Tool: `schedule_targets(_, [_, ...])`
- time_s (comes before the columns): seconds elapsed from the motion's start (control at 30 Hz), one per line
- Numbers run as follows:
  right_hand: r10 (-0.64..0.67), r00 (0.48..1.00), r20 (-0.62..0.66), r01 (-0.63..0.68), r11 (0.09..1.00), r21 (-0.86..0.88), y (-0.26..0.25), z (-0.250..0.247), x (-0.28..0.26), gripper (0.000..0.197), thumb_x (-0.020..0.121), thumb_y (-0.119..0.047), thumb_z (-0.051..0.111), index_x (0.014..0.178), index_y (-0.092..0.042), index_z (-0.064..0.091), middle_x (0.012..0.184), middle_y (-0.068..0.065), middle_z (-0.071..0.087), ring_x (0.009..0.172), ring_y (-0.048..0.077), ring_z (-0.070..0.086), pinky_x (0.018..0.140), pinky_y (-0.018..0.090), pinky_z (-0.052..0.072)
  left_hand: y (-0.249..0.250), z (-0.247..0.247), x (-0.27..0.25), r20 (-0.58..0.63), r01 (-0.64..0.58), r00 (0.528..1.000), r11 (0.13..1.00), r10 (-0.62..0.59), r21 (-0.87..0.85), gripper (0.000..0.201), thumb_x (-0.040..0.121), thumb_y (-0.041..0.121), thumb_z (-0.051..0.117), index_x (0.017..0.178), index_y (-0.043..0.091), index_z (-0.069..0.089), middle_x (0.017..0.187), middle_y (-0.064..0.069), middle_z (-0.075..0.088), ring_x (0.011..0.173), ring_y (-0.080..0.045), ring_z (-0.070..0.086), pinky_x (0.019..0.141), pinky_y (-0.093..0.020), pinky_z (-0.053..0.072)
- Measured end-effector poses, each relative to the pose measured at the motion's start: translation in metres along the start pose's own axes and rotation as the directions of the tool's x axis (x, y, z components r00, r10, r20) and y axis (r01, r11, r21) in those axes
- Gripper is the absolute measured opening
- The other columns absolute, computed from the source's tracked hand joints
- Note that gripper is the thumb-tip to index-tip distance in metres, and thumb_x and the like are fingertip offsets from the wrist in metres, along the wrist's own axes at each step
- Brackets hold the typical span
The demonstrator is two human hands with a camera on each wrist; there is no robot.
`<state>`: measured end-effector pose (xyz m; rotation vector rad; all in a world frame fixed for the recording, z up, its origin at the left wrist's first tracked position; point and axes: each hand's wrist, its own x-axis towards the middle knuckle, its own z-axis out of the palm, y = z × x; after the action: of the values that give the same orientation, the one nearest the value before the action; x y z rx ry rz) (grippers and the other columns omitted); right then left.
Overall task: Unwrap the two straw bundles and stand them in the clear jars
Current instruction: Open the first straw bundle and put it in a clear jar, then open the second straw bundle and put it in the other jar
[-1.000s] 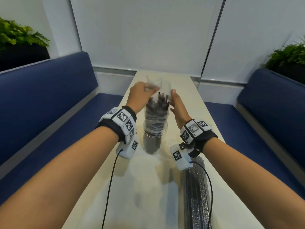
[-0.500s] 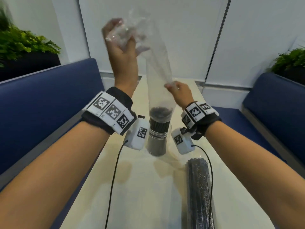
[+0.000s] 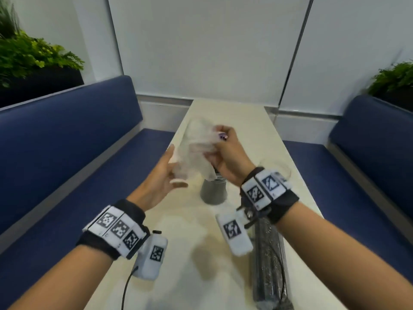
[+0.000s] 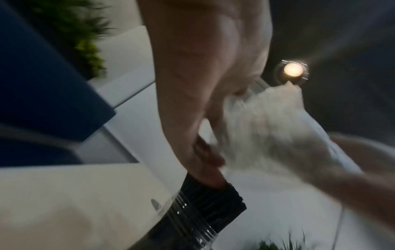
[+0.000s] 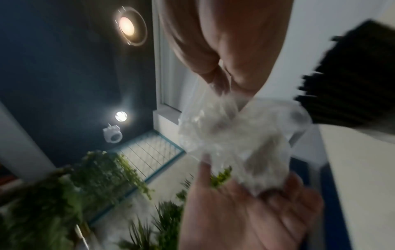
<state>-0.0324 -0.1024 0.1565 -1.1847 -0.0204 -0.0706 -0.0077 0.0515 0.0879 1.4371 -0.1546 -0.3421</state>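
Note:
My right hand [image 3: 221, 148] grips a crumpled clear plastic wrapper [image 3: 196, 151] above the table; in the right wrist view its fingertips pinch the wrapper [image 5: 235, 140]. My left hand [image 3: 172, 166] is held flat against the wrapper's left side, palm toward it, fingers straight. Just below the hands a clear jar [image 3: 214, 193] holds unwrapped black straws [image 4: 213, 196] standing upright. A second bundle of black straws [image 3: 268, 271], still in its wrap, lies along the table's near right side. Behind my right wrist stands an empty clear jar [image 3: 283, 168], partly hidden.
The narrow pale table [image 3: 201, 242] runs away from me between two blue benches [image 3: 67, 142]. Green plants [image 3: 33, 57] sit behind both benches. A cable from the left wrist unit hangs over the table's near left edge.
The wrapper has come fully off the straws in the jar. My left hand dropped from high above and let go; the right hand now holds the bunched wrapper.

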Motion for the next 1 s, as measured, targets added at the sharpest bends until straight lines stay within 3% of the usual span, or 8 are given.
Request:
schedule_targets(0.1, [0.087, 0.995, 0.050, -0.081, 0.990, -0.113, 0.044, -0.011, -0.024, 0.028, 0.086, 0.007, 0.047, 0.103, -0.014, 0.038, 0.080, 0.001, 0.053, 0.061, 0.008, 0.055, 0.050, 0.017, 0.049, -0.018, 0.002, -0.014, 0.184, 0.125, 0.977, 0.989, -0.108, -0.084, 0.073, 0.088, 0.066, 0.023, 0.126, 0.013, 0.059, 0.120, -0.011, 0.066, 0.107, -0.024, 0.063, 0.090, -0.037, 0.052])
schedule_targets(0.2, [0.128, 0.984, 0.125, -0.079, 0.938, -0.338, 0.082, -0.027, -0.036, 0.026, 0.081, 0.011, 0.050, 0.098, -0.009, 0.049, 0.093, 0.007, 0.056, 0.083, 0.020, 0.055, 0.075, 0.030, 0.049, -0.038, 0.010, -0.021, 0.012, 0.107, 0.994, 0.994, -0.107, 0.013, 0.047, 0.088, 0.030, 0.061, 0.129, 0.012, 0.046, 0.115, -0.016, 0.068, 0.090, -0.022, 0.070, 0.076, -0.031, 0.059])
schedule_targets(0.33, [0.172, 0.954, 0.245, 0.129, 0.501, -0.856, 0.104, -0.053, -0.043, 0.037, 0.081, -0.010, 0.063, 0.116, -0.006, 0.055, 0.123, 0.010, 0.045, 0.117, 0.025, 0.043, 0.101, 0.041, 0.042, -0.069, 0.003, -0.025, -0.140, 0.035, 0.990, 0.943, 0.013, 0.332, 0.037, 0.082, 0.018, 0.069, 0.114, 0.017, 0.050, 0.107, -0.014, 0.068, 0.094, -0.025, 0.065, 0.074, -0.027, 0.049])
schedule_targets(0.47, [0.349, 0.925, 0.150, 0.054, 0.268, -0.962, 0.107, -0.066, -0.047, 0.051, 0.080, -0.034, 0.065, 0.124, -0.013, 0.048, 0.136, 0.012, 0.033, 0.129, 0.030, 0.029, 0.107, 0.044, 0.035, -0.095, 0.011, -0.030, -0.070, -0.073, 0.974, 0.584, 0.217, 0.808, 0.026, 0.091, 0.026, 0.056, 0.114, 0.017, 0.061, 0.119, -0.007, 0.063, 0.115, -0.025, 0.053, 0.085, -0.028, 0.043])
schedule_targets(0.57, [0.354, 0.934, 0.046, -0.026, 0.196, -0.980, 0.100, -0.070, -0.044, 0.059, 0.082, -0.034, 0.063, 0.130, -0.011, 0.040, 0.138, 0.014, 0.033, 0.128, 0.030, 0.032, 0.104, 0.038, 0.034, -0.116, 0.017, -0.027, 0.063, -0.046, 0.993, 0.163, -0.098, 0.985, 0.051, 0.093, 0.050, 0.041, 0.130, 0.017, 0.052, 0.147, -0.001, 0.040, 0.133, -0.024, 0.035, 0.107, -0.035, 0.029])
schedule_targets(0.63, [0.343, 0.939, -0.001, -0.064, 0.174, -0.983, 0.096, -0.074, -0.041, 0.066, 0.081, -0.034, 0.064, 0.134, -0.009, 0.032, 0.140, 0.015, 0.033, 0.129, 0.031, 0.032, 0.105, 0.040, 0.034, -0.119, 0.019, -0.025, 0.060, -0.038, 0.969, 0.097, -0.239, 0.995, 0.062, 0.091, 0.058, 0.036, 0.138, 0.017, 0.043, 0.152, -0.003, 0.032, 0.137, -0.025, 0.032, 0.111, -0.037, 0.024])
schedule_targets(0.87, [0.274, 0.959, -0.080, -0.143, 0.217, -0.966, 0.066, -0.082, -0.012, 0.105, 0.071, -0.034, 0.075, 0.143, -0.007, 0.004, 0.145, 0.018, 0.026, 0.133, 0.034, 0.029, 0.108, 0.044, 0.031, -0.074, 0.019, -0.023, 0.109, -0.004, 0.954, 0.350, -0.280, 0.937, 0.094, 0.072, 0.067, 0.059, 0.146, 0.022, 0.023, 0.149, -0.005, 0.040, 0.138, -0.027, 0.033, 0.114, -0.037, 0.025])
schedule_targets(1.0, [0.201, 0.977, -0.069, -0.119, 0.249, -0.961, 0.048, -0.080, 0.018, 0.118, 0.064, -0.029, 0.082, 0.142, -0.003, -0.003, 0.146, 0.017, 0.023, 0.134, 0.033, 0.027, 0.111, 0.043, 0.028, -0.036, 0.011, -0.003, 0.114, -0.041, 0.986, 0.491, -0.119, 0.870, 0.096, 0.076, 0.058, 0.062, 0.149, 0.016, 0.014, 0.158, -0.003, 0.022, 0.143, -0.021, 0.027, 0.114, -0.031, 0.024])
